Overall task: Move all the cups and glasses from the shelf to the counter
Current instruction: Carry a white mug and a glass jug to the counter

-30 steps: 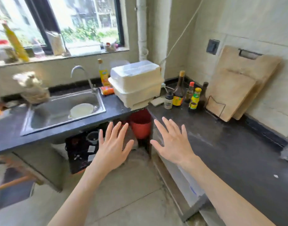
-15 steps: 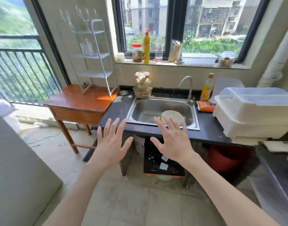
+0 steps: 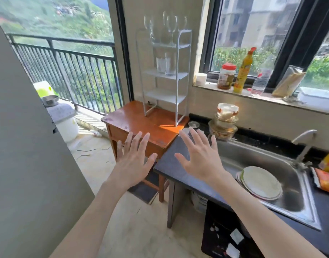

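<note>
Nearest the camera, the left hand (image 3: 131, 161) is hovering palm-down with its fingers straight and spread, holding nothing, over the near edge of the wooden table (image 3: 141, 121). The right hand (image 3: 199, 157) is hovering the same way, fingers splayed and holding nothing, over the left end of the dark counter (image 3: 171, 168), just beside the table's right edge. The two hands are staying apart from each other and are touching nothing.

To the right of the right hand, a steel sink (image 3: 268, 164) is sitting sunk into the counter, and plates (image 3: 260, 182) are lying stacked in its basin near the front wall. A faucet (image 3: 303, 146) is rising at the sink's back edge. At the counter's back left corner, a stack of glass bowls and lidded containers (image 3: 225, 121) is standing.

Farther back, a white wire shelf (image 3: 167, 75) is standing on the far right corner of the table, against the wall. Wine glasses (image 3: 169, 27) are standing upright on its top tier, and clear tumblers (image 3: 165, 65) are standing on the tier below, toward the middle. The lower tier is showing nothing on it.

Beyond, on the windowsill (image 3: 253, 94), a jar (image 3: 226, 76), a yellow bottle (image 3: 243, 71) and a bag (image 3: 288, 81) are lining up along the window.
</note>
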`<state>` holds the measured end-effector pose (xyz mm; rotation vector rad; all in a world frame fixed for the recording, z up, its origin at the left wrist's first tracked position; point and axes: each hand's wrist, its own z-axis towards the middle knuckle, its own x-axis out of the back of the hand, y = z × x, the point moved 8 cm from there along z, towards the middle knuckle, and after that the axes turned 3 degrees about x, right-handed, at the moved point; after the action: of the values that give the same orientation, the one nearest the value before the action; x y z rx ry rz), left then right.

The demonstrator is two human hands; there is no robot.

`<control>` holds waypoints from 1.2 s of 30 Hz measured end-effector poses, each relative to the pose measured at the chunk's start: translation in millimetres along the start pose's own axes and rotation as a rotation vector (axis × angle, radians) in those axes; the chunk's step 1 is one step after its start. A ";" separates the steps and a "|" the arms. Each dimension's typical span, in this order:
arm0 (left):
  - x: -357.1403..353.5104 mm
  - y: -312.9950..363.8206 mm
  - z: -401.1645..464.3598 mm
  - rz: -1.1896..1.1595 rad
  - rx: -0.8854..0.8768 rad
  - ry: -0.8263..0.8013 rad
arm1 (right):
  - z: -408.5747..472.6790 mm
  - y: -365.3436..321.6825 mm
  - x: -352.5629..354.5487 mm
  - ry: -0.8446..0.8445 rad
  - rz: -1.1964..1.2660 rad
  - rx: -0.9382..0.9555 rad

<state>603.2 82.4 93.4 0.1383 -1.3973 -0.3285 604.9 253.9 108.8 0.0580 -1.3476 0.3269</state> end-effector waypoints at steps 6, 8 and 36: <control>-10.8 -72.7 91.5 0.030 0.034 0.003 | 106.8 -25.8 -34.0 -0.017 -0.015 0.014; -11.1 -94.5 131.8 0.046 -0.015 -0.005 | 146.6 -34.6 -43.8 -0.010 -0.029 -0.001; -35.6 -127.9 578.9 -0.605 -0.356 -0.236 | 547.1 53.4 -69.2 0.311 0.548 -0.359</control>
<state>12.5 28.5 123.5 0.2326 -1.4837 -1.1180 60.2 166.2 158.8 -0.6477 -1.0756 0.5236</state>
